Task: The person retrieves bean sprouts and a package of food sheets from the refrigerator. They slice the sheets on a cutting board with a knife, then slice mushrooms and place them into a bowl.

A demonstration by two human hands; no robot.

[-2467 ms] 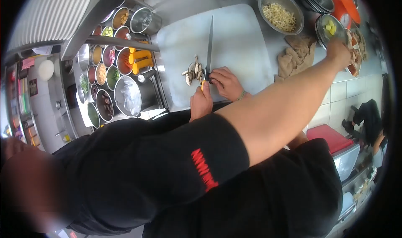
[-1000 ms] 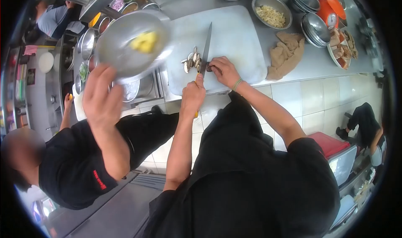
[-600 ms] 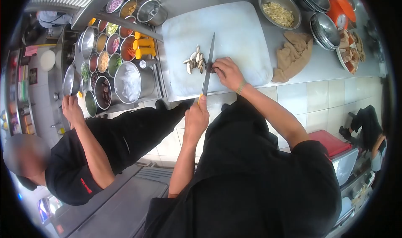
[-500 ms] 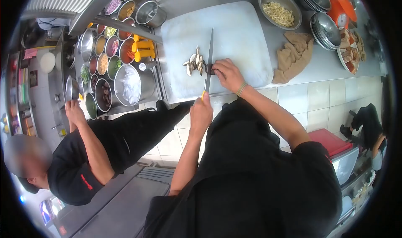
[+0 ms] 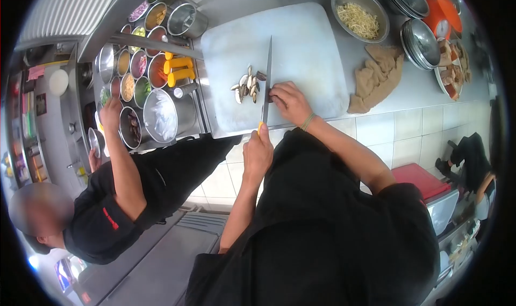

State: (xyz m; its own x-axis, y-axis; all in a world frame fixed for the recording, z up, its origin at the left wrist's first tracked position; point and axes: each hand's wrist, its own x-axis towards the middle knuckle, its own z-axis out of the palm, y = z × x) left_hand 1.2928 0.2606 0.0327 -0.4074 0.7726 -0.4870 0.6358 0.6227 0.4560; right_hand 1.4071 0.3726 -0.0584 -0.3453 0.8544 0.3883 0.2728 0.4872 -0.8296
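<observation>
My left hand is closed round the yellow handle of a long kitchen knife. Its blade points away from me over a white cutting board. On the right side of the blade, my right hand pinches a dark mushroom piece, mostly hidden by the fingers. Left of the blade lies a small heap of mushroom slices, pale with dark edges. One darker slice rests against the blade side of the heap.
Beyond the board's right corner stands a metal bowl of bean sprouts. A brown cloth lies right of the board, near stacked metal bowls. Ingredient tins fill the left side, where a co-worker stands.
A dark slice now lies left of the blade, by the heap. The co-worker's one hand has moved over the tins, while a small metal bowl has come lower. My view has shifted slightly.
</observation>
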